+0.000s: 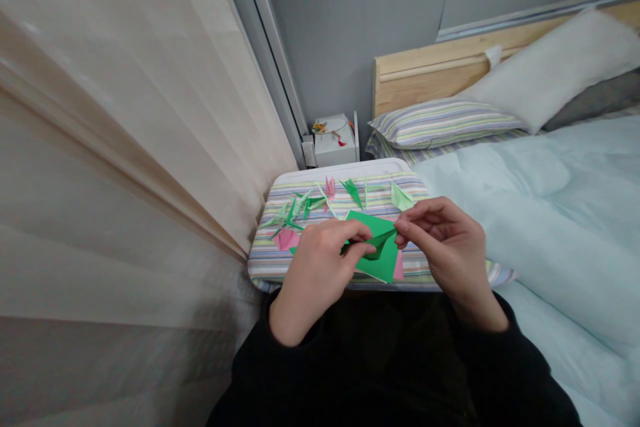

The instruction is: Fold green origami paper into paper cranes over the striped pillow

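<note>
Between my two hands is a dark green folded paper, narrow and pointed toward the right. My left hand pinches its left part between thumb and fingers. At its right tip, my right hand grips it with thumb and fingertips. Below the folded piece lies a flat green paper sheet, with the edge of a pink paper showing from under it. The part of the folded paper inside my left hand is hidden.
Several folded green and pink paper pieces lie on a small table with a striped cloth. A light green folded piece is at the far right. A curtain hangs close on the left; a bed stands on the right.
</note>
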{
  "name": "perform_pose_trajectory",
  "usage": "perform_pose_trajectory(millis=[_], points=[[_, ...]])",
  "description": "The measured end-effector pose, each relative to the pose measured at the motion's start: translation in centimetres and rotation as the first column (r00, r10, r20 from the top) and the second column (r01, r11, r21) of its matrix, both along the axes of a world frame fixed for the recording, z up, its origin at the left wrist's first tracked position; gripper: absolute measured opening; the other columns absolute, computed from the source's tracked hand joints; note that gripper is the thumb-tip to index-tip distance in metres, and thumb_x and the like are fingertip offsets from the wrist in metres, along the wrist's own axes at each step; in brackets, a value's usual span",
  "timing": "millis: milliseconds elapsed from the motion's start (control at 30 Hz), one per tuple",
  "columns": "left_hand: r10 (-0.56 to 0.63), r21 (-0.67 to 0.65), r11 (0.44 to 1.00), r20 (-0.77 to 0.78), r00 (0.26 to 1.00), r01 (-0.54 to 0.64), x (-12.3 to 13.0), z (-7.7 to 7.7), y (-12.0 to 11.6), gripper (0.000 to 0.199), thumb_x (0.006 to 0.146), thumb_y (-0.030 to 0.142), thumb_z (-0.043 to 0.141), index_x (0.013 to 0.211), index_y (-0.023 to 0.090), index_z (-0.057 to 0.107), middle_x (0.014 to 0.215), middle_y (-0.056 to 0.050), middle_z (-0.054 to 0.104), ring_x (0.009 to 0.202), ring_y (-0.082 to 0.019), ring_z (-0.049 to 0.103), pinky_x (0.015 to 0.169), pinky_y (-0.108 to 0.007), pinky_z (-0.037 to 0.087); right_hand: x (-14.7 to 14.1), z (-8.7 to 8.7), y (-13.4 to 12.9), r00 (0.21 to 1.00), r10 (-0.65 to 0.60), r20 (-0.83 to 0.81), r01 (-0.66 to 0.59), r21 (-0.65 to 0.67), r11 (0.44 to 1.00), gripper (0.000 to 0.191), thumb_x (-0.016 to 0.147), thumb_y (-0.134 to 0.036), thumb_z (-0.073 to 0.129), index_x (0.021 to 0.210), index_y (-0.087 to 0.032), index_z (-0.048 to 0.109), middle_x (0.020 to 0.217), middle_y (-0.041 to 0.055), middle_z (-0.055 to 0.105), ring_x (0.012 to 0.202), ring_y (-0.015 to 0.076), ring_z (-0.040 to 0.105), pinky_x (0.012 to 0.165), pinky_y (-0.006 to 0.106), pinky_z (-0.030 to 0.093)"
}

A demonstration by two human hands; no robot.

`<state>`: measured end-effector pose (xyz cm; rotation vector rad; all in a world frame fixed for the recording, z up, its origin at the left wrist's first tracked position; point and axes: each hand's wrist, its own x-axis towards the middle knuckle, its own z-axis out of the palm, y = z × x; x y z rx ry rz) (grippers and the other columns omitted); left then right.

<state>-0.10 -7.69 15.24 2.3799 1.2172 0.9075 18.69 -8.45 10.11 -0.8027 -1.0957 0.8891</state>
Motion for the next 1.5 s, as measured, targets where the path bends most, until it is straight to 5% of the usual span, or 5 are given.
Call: perform_pose_trajectory(millis=[100,267,467,1000,1500], points=[[0.009,0.028,1.0,0.008,1.0,-0.01,-0.1,-0.2,0.1,0.01,0.081,0.011,0.08,0.083,0.019,0.074,0.081,0.001,0.078,0.08,-0.018,0.073,0.075,-0.03,0.051,0.1,-0.2,0.0,1.0,0.005,0.0,-0.005,-0.01,1.0,0.015,0.083,-0.022,0.082,0.091,-0.021,0.069,0.076,-0.0006,0.072,0.06,0.0125,0.069,0.058,0.025,0.06],[-0.013,0.011,1.0,0.061,0.998,0.012,0.1,0.0,-0.2,0.008,0.083,0.012,0.078,0.083,0.02,0.076,0.082,0.001,0.079,0.079,-0.018,0.073,0.075,-0.03,0.051,0.5,-0.1,-0.4,0.965,0.246,0.089,-0.242,-0.055,0.969,0.028,0.079,-0.026,0.086,0.103,-0.022,0.073,0.101,0.0046,0.073,0.067,0.0124,0.067,0.057,0.025,0.059],[-0.024,-0.202,0.977,0.183,0.983,0.062,0.5,0.8,-0.7,0.006,0.081,0.014,0.08,0.082,0.019,0.075,0.075,0.003,0.078,0.071,-0.014,0.072,0.073,-0.025,0.052,0.7,0.0,-0.4,0.934,0.332,0.132,-0.327,-0.059,0.943,0.007,0.082,-0.022,0.082,0.084,-0.021,0.075,0.082,0.0015,0.068,0.066,0.0117,0.062,0.05,0.02,0.051],[0.008,-0.318,0.944,0.29,0.957,0.089,0.3,0.7,-0.6,0.007,0.081,0.019,0.08,0.086,0.02,0.075,0.075,0.005,0.078,0.072,-0.013,0.072,0.071,-0.023,0.051,0.6,-0.3,-0.6,0.979,0.2,0.039,-0.196,-0.092,0.976,0.006,0.081,-0.024,0.083,0.08,-0.022,0.077,0.081,0.0009,0.069,0.055,0.0084,0.054,0.04,0.02,0.04],[-0.045,-0.253,0.962,0.236,0.971,0.106,-0.9,1.6,-0.3,0.003,0.08,0.018,0.08,0.08,0.019,0.077,0.074,0.002,0.078,0.069,-0.014,0.071,0.064,-0.024,0.05,1.6,0.9,-1.4,0.947,0.094,0.307,-0.105,0.018,0.994,0.021,0.086,-0.023,0.079,0.1,-0.027,0.065,0.093,0.0006,0.069,0.088,0.0187,0.065,0.08,0.031,0.051]])
